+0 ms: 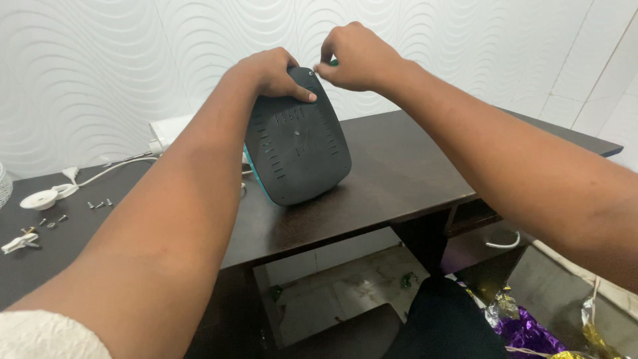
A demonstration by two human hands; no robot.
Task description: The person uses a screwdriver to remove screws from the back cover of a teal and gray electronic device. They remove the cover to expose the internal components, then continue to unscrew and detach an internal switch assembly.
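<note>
**Grip steadies the casing on edge**

Left hand (272,72) clamps the top rim of the dark grey vented casing (297,136), thumb pressed on its back, so it stands upright on the counter (399,173) just past centre, toward 12 o'clock. My right hand (355,56) is pinched shut on a small green-tipped tool (330,64) at the casing's top edge. Loose screws (100,204) and a white plug (40,198) lie well apart at 9 o'clock.
</note>
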